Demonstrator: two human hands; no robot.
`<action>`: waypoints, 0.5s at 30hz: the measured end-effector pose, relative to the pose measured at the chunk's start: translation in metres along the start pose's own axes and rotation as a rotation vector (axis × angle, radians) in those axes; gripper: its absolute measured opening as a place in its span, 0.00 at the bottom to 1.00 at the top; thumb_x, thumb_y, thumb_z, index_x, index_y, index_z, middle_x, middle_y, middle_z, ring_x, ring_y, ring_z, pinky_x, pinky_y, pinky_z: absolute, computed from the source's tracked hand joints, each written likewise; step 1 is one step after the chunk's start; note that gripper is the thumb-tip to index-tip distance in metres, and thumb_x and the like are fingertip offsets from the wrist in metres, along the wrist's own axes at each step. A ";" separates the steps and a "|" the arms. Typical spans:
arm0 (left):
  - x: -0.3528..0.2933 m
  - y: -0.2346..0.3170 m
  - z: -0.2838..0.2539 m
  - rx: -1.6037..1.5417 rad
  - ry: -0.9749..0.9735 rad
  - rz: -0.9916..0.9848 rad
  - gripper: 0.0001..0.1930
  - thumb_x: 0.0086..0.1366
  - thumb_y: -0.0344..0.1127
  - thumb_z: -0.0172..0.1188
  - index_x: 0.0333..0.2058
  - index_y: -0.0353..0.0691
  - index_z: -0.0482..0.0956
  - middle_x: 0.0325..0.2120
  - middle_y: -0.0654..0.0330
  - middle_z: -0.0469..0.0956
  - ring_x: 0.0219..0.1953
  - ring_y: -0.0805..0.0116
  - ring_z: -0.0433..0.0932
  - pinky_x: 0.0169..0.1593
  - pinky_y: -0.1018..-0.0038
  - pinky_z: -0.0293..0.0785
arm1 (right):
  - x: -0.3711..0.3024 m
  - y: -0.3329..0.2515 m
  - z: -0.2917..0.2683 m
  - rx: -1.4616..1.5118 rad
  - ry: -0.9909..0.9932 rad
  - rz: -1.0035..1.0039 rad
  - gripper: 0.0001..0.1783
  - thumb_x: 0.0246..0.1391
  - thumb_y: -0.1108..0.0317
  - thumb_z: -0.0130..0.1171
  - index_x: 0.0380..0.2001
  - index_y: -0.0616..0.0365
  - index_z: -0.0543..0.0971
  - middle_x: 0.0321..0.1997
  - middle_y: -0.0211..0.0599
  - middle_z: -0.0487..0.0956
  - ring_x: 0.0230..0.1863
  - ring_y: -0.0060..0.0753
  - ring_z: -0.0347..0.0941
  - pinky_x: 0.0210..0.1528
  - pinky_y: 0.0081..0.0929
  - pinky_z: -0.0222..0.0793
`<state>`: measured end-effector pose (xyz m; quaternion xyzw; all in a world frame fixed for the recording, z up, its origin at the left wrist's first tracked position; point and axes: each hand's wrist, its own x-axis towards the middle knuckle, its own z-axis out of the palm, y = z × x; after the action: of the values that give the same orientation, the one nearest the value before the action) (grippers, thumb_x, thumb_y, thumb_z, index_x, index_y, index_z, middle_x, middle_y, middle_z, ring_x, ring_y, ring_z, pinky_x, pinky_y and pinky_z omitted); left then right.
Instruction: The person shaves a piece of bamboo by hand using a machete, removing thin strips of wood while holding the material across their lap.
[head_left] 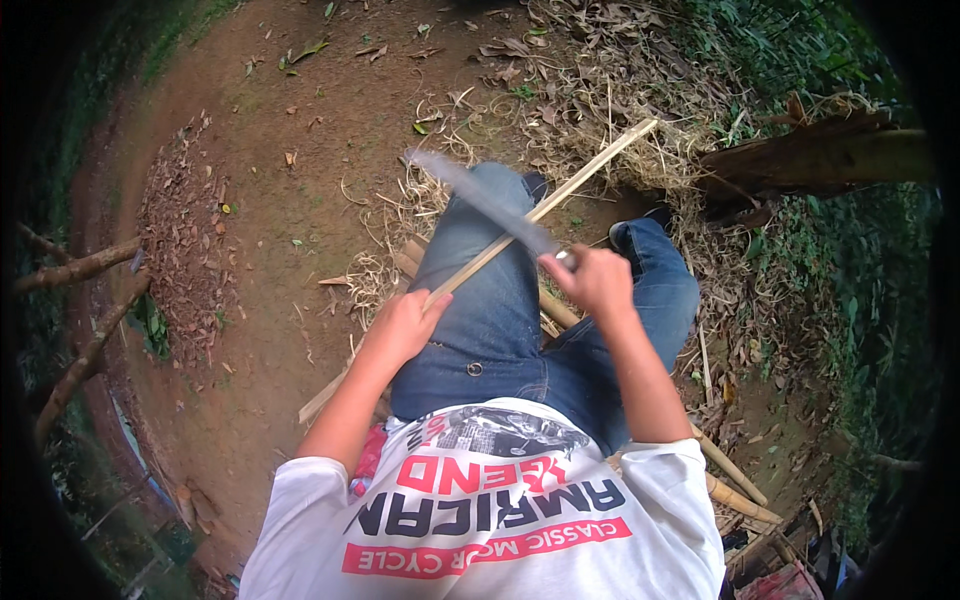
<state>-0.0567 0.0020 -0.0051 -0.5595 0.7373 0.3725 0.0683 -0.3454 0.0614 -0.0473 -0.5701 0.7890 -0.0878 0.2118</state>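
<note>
My left hand [408, 325] is closed around a long pale strip of split bamboo [603, 158]. The strip slants across my jeans-clad thigh, its far end up to the right and its near end behind my left forearm. In my right hand [594, 284] is the handle of a machete [478, 192]. The long grey blade crosses over the strip above my knee and points up to the left, blurred toward its tip. Whether the edge touches the strip I cannot tell.
Curly shavings [400, 215] lie around my knee. Bamboo poles [735, 495] rest beside and beneath my legs. A thick log [820, 160] lies at the far right, with dry leaves [600, 60] near it. Branches [85, 265] stick in from the left.
</note>
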 end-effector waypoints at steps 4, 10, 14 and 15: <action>0.003 0.006 -0.004 0.032 -0.016 0.010 0.26 0.69 0.54 0.51 0.29 0.31 0.75 0.25 0.38 0.76 0.34 0.36 0.76 0.38 0.53 0.70 | 0.025 0.057 -0.030 -0.011 0.010 0.253 0.38 0.56 0.31 0.50 0.23 0.60 0.82 0.23 0.52 0.80 0.30 0.56 0.79 0.36 0.47 0.74; 0.013 0.009 0.000 0.023 -0.034 0.031 0.27 0.69 0.54 0.50 0.29 0.30 0.75 0.25 0.36 0.75 0.34 0.34 0.75 0.37 0.51 0.70 | 0.005 0.001 -0.011 0.273 -0.079 0.208 0.37 0.54 0.32 0.52 0.27 0.62 0.84 0.26 0.56 0.81 0.33 0.58 0.80 0.39 0.47 0.75; 0.014 -0.004 0.003 0.017 -0.025 0.027 0.27 0.70 0.54 0.50 0.29 0.30 0.74 0.24 0.36 0.75 0.33 0.34 0.75 0.36 0.51 0.70 | -0.005 -0.050 0.020 0.146 -0.110 -0.093 0.37 0.51 0.30 0.54 0.23 0.59 0.82 0.20 0.53 0.79 0.26 0.57 0.79 0.32 0.47 0.75; 0.014 -0.007 0.003 0.001 -0.027 0.023 0.26 0.70 0.54 0.50 0.29 0.30 0.74 0.24 0.37 0.74 0.33 0.34 0.75 0.35 0.51 0.69 | -0.003 -0.048 0.024 0.134 -0.089 -0.131 0.37 0.51 0.30 0.54 0.23 0.59 0.82 0.19 0.52 0.78 0.25 0.56 0.78 0.31 0.46 0.75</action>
<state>-0.0566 -0.0075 -0.0181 -0.5458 0.7428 0.3806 0.0742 -0.2924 0.0505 -0.0500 -0.6083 0.7323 -0.1285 0.2778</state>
